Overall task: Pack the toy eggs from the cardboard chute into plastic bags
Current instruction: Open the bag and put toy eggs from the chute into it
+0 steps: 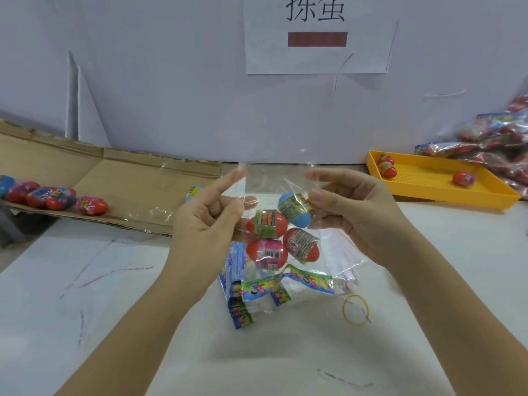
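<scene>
Far left: cardboard chute (114, 181) along the wall, a cluster of toy eggs (51, 197) at its left end, a lone egg (192, 192) near its right end, partly hidden behind the left hand (205, 221). Centre: that hand pinches the left edge of a clear plastic bag (274, 178), forefinger raised; the right hand (351, 212) pinches the right edge, and four eggs (267, 224) sit inside, three red and one blue-ended, over a stack of printed bags (240, 304) on the white table (85, 310). Right: rubber band (355, 310) on the table, yellow tray (445, 192) with a few loose eggs, heap of filled bags (497, 141) beyond.
</scene>
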The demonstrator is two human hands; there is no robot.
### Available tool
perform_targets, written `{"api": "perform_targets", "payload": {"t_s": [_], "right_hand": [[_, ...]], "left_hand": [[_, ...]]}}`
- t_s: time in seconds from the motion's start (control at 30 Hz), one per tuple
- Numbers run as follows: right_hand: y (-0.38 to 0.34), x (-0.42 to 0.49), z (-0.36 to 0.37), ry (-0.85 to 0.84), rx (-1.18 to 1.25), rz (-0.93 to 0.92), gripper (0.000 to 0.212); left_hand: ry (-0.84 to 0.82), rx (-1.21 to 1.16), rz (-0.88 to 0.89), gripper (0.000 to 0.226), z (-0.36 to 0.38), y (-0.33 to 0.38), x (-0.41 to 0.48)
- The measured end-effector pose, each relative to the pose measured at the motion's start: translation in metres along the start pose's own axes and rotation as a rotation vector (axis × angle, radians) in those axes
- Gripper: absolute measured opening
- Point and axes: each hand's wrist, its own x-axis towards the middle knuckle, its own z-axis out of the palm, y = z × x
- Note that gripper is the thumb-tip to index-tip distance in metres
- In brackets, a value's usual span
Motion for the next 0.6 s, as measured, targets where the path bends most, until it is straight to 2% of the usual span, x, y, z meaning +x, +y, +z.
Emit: {"api": "perform_targets", "payload": {"t_s": [0.17, 0.33, 0.6], "right_hand": [[0.001, 0.0005, 0.0014, -0.041, -0.023, 0.003, 0.014], [-0.0031, -0.0003, 0.0029, -0.081, -0.007, -0.07, 0.013], [-0.0069, -0.0032, 0.007, -0.095, -0.095, -0.199, 0.026]], "left_hand": [[-0.005, 0.013, -0.034, 0.049, 0.0004, -0.0014, -0.0002], [-0.005, -0.038, -0.048, 0.064, 0.0007, 0.0006, -0.0006], [-0.028, -0.21, -0.102, 0.064, -0.0012, 0.0048, 0.0001]]}}
